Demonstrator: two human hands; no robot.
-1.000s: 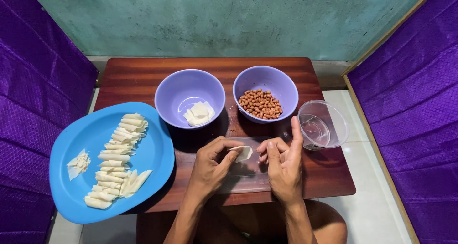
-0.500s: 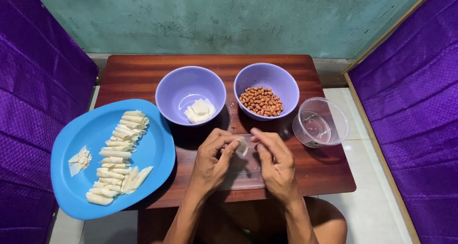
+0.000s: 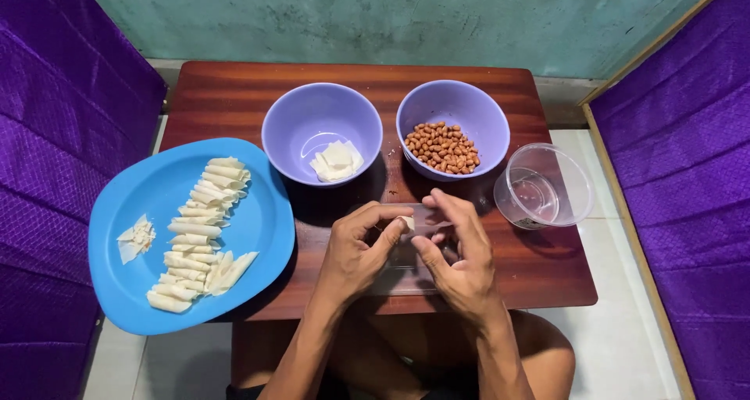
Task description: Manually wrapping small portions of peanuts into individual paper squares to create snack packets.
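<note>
My left hand [image 3: 355, 253] and my right hand [image 3: 457, 248] meet over the front middle of a small wooden table [image 3: 234, 95]. Between their fingertips they pinch a small white wrapper piece [image 3: 407, 223], mostly hidden by the fingers. Straight ahead of my hands a purple bowl [image 3: 322, 131] holds a few white wrapper squares [image 3: 337, 161]. Another purple bowl [image 3: 453, 129] to its right is filled with peanuts [image 3: 442, 147].
A blue plate [image 3: 148, 189] overhangs the table's left edge, carrying several rolled white pieces [image 3: 197, 234] and a small heap of scraps [image 3: 134, 237]. A clear plastic cup [image 3: 542, 186] stands at the right. Purple quilted walls close in on both sides.
My right hand came back from beside the clear cup to join the left. Both hands have closed tighter round the white piece, which now shows less.
</note>
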